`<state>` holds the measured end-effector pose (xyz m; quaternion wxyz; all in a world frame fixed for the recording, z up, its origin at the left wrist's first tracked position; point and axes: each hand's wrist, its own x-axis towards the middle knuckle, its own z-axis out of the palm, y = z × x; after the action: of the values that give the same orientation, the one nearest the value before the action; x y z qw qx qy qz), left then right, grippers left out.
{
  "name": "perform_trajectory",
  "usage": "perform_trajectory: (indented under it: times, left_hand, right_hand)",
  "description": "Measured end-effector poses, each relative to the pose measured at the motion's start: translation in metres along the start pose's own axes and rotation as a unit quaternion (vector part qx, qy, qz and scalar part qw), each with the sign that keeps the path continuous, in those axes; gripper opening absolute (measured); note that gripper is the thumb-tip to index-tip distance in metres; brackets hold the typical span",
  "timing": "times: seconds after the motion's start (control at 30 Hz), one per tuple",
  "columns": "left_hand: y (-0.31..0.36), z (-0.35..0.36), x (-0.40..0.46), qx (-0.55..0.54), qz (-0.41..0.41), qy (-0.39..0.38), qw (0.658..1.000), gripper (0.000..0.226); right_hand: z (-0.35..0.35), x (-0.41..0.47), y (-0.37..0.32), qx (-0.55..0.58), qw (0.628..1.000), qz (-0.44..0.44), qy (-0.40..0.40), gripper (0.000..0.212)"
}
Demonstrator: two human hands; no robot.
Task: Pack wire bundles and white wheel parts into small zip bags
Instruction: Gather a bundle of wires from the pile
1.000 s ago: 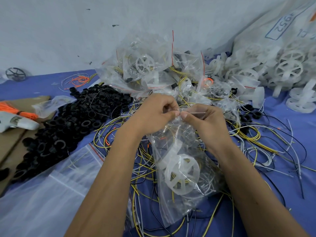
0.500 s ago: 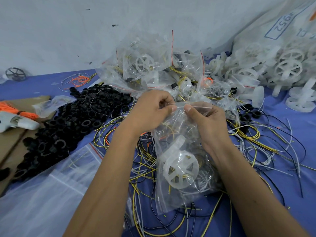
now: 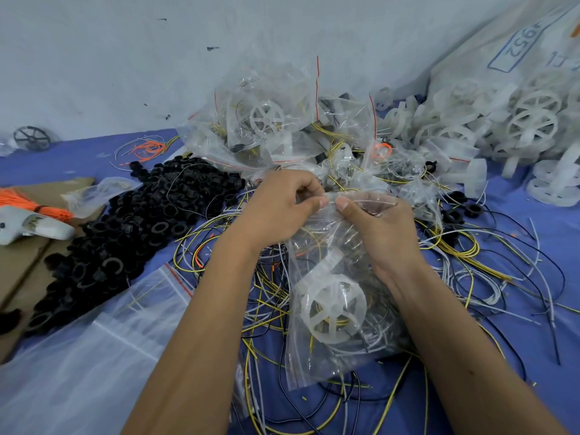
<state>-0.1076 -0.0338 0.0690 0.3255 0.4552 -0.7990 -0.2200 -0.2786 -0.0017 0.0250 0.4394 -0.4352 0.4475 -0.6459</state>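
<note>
Both hands pinch the top edge of the zip bag (image 3: 332, 312) at centre: left hand (image 3: 279, 208) and right hand (image 3: 383, 233), thumbs nearly touching. Vs. 0.5 s ago, we see the thumbs closer together and the bag hanging a little lower. Inside sit a white wheel part (image 3: 334, 309) and wire bundle (image 3: 373, 337); wire count unclear thru the plastic. Filled bags (image 3: 276, 120) lie at 12 o'clock, black rings (image 3: 131, 233) at 9. Both forearms are cut off at the bottom edge.
</note>
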Motion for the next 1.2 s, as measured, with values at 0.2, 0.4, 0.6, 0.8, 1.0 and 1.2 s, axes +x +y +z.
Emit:
perform_trajectory:
  times: [0.2, 0.4, 0.6, 0.8, 1.0, 1.2]
  left_hand:
    - [-0.013, -0.007, -0.004, -0.058, -0.031, -0.008, 0.998, 0.014]
    - [-0.018, -0.006, -0.003, -0.081, -0.036, 0.006, 0.996, 0.011]
    - [-0.026, -0.009, -0.005, -0.095, -0.041, -0.004, 0.995, 0.018]
    - [-0.029, -0.013, -0.006, -0.105, -0.066, 0.006, 0.992, 0.012]
    - [-0.035, -0.015, -0.007, -0.105, -0.067, 0.021, 0.992, 0.013]
    - [-0.043, -0.017, -0.007, -0.156, -0.097, 0.044, 0.982, 0.012]
  right_hand:
    - [0.0, 0.001, 0.0, -0.007, 1.0, -0.007, -0.009, 0.005]
    - [-0.001, 0.002, 0.0, -0.014, 1.0, -0.006, -0.008, 0.006]
    - [-0.002, 0.001, 0.0, -0.027, 1.0, 0.01, -0.008, 0.005]
    - [-0.004, 0.002, -0.001, -0.024, 1.0, 0.015, -0.006, 0.006]
    - [-0.004, 0.001, -0.002, -0.031, 0.999, 0.01, -0.02, 0.006]
    - [-0.007, 0.002, -0.003, -0.026, 1.0, 0.015, -0.007, 0.004]
